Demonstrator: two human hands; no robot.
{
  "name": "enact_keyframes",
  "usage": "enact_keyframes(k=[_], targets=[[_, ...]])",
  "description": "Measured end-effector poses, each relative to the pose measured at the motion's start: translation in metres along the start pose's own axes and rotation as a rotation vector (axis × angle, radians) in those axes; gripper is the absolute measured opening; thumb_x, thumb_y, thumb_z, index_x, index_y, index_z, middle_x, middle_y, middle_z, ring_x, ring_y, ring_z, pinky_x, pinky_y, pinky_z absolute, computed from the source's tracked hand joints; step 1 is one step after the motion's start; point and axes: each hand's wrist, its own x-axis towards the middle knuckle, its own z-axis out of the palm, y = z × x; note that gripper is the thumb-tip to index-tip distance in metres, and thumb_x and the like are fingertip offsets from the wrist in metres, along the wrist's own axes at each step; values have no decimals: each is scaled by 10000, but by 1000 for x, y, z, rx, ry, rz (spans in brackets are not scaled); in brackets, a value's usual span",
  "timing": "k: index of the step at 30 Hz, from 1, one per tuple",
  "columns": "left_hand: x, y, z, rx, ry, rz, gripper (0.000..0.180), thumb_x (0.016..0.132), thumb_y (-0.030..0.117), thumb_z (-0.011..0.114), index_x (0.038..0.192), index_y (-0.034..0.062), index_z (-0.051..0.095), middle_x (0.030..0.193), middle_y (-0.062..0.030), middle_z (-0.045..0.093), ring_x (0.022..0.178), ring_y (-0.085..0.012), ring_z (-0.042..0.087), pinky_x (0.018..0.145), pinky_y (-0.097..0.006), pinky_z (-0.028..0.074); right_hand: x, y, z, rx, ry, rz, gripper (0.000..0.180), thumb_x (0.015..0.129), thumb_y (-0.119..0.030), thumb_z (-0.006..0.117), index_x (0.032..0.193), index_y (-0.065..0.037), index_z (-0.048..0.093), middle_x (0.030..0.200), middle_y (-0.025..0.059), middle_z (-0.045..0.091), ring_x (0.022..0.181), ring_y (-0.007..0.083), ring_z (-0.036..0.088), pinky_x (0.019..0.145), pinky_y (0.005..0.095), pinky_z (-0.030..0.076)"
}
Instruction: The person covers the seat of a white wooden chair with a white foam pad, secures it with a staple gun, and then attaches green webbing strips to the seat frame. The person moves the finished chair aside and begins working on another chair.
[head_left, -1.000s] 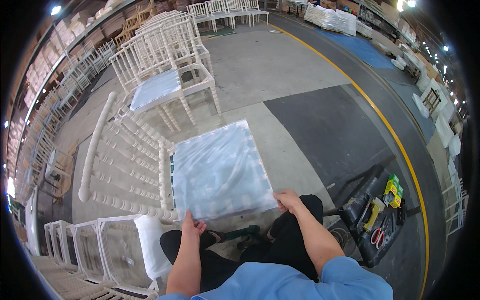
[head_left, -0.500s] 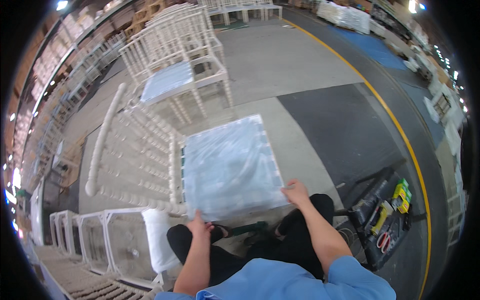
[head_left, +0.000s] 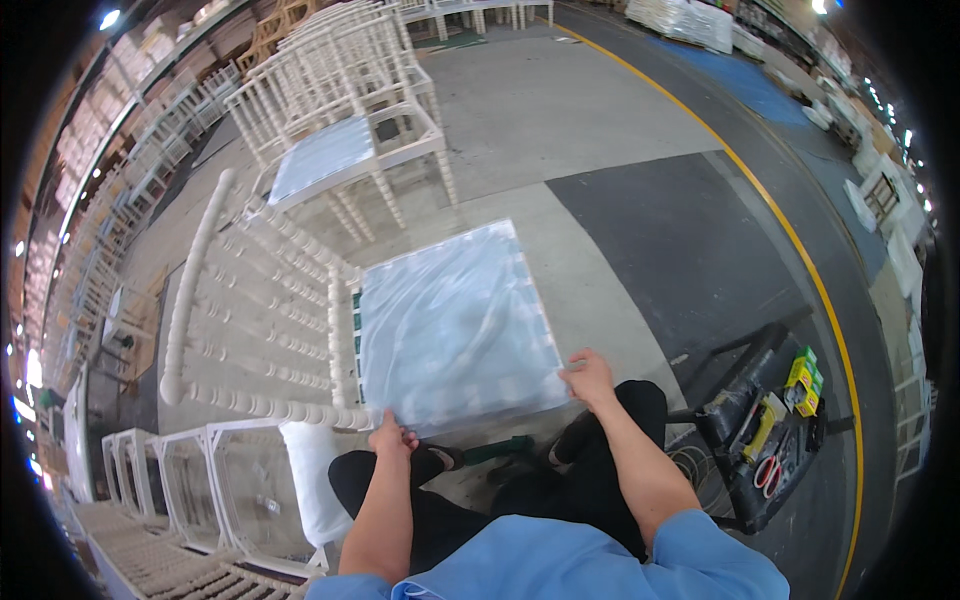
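Observation:
A white chair with beaded spindles stands in front of me, its chair back [head_left: 275, 300] toward the left. Over its seat lies a thin, see-through light-blue plastic sheet [head_left: 455, 320], wrinkled, with pale patches along the edges. My left hand [head_left: 393, 436] is closed at the sheet's near left corner, fingers curled and thumb up. At the near right corner my right hand [head_left: 588, 379] pinches the sheet's edge between thumb and fingers. The seat's underside is hidden.
To my right a black stand [head_left: 745, 440] carries red-handled scissors [head_left: 768, 474], a yellow tool and a green-yellow box [head_left: 803, 382]. A white cushion [head_left: 318, 480] is at my left, beside more white chairs. Stacked chairs [head_left: 350, 80] stand ahead; a yellow floor line [head_left: 760, 185] runs at right.
The sheet looks flatter and smoother along the near edge. Both hands stay at the near corners, the left shifted slightly left and down. The view has tilted a little.

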Motion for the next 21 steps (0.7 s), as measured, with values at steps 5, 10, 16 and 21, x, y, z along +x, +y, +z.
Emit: enact_keyframes(k=[5, 10, 16, 21], targets=[[3, 1, -4, -42, -14, -18, 347, 1053, 336, 702, 1202, 37, 607, 894, -98, 619, 640, -257, 628, 534, -432, 545, -1, -2, -2, 164, -60, 101, 274, 930, -22, 779, 1173, -22, 653, 861, 97, 710, 584, 174, 668, 495, 335, 506], [0, 13, -9, -285, -214, -11, 277, 1077, 218, 591, 1267, 17, 585, 1060, -132, 659, 874, -314, 713, 744, -515, 637, 8, 5, -5, 447, -149, 126, 194, 986, -57, 747, 1168, -41, 684, 904, 66, 704, 713, 167, 701, 591, 316, 541], [-19, 45, 2, -567, -382, 61, 327, 1077, 209, 561, 1332, 6, 556, 1310, -182, 643, 1197, -361, 686, 1036, -572, 600, 16, 6, 4, 660, -173, 178, 208, 976, -116, 801, 1129, -31, 688, 942, 67, 717, 743, 189, 718, 642, 332, 586], [-44, 67, 14, -727, -495, 119, 337, 1083, 214, 553, 1331, -15, 557, 1368, -190, 633, 1287, -358, 641, 1164, -555, 518, 21, -6, 19, 608, -64, 231, 263, 913, -39, 823, 1115, -20, 656, 936, 103, 710, 713, 217, 711, 601, 335, 583]])
